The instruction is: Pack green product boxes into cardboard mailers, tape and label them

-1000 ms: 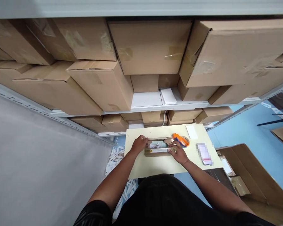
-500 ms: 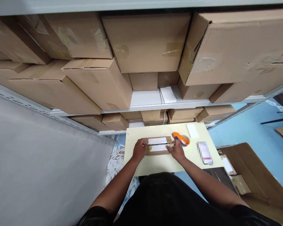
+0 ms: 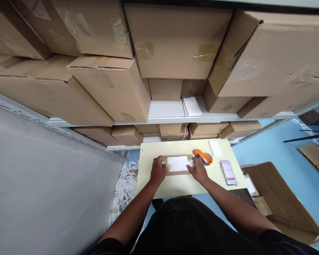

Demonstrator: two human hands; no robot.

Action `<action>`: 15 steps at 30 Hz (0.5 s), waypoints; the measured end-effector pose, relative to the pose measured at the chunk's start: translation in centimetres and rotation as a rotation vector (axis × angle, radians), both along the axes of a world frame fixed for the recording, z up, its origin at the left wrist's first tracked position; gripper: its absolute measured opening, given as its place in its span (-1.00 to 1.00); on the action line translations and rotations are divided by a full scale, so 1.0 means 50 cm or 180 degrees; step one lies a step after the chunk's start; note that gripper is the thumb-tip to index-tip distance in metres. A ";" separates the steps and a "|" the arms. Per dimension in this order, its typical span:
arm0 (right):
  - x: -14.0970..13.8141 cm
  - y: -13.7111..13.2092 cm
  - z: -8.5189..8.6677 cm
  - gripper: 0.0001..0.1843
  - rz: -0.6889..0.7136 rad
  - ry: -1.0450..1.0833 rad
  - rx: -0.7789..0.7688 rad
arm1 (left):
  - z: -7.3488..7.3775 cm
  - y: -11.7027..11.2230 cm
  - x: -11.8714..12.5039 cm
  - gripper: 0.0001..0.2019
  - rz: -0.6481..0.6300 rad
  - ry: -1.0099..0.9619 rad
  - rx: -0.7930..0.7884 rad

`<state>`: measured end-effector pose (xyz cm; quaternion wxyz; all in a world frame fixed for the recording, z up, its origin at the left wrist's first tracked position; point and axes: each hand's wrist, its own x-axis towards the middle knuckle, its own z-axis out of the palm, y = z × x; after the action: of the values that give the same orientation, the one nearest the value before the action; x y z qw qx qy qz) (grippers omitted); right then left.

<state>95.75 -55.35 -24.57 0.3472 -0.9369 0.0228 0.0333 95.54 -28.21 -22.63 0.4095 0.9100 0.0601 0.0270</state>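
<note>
A small cardboard box [image 3: 177, 173] lies on the pale yellow table, with white paper [image 3: 178, 163] and a small yellow mark on its top. Clear tape glints at both of its short ends. My left hand [image 3: 158, 170] is closed around the left end, fingers at the far corner. At the opposite end my right hand [image 3: 199, 170] grips the box, its thumb resting on the top near the paper's edge. Just beyond the right hand sits an orange and blue tape dispenser [image 3: 203, 157] with a roll in it.
On the table [image 3: 154, 189] are a white card [image 3: 215, 148] and a blurred-out phone-like item [image 3: 228, 173]. Shelves with several cardboard boxes [image 3: 175, 42] rise behind. A large open carton [image 3: 279, 198] stands at lower right; white scraps [image 3: 126, 186] cover the floor at left.
The dark gap along the middle of the box top has closed, and the white paper halves now meet. Both hands stay at the box ends. The camera view has shifted slightly.
</note>
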 end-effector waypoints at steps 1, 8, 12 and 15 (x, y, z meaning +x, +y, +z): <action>0.001 0.000 -0.002 -0.52 -0.0001 -0.0017 0.0003 | 0.005 -0.002 -0.001 -0.58 -0.0085 -0.0066 0.0149; 0.003 0.002 -0.007 -0.51 0.0055 -0.0101 0.0083 | 0.027 -0.022 -0.019 -0.73 -0.1384 -0.0398 0.1211; 0.009 -0.059 -0.011 -0.51 0.0137 -0.0093 0.0198 | 0.013 -0.025 -0.023 -0.68 -0.1442 -0.0458 0.1110; 0.022 -0.140 -0.036 -0.56 -0.0071 -0.0255 -0.0315 | 0.005 -0.026 -0.023 -0.65 -0.1440 -0.0439 0.0942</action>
<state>96.86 -62.34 -26.35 0.3014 -0.9532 0.0209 -0.0093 94.37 -29.50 -22.39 0.2708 0.9462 -0.1772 0.0052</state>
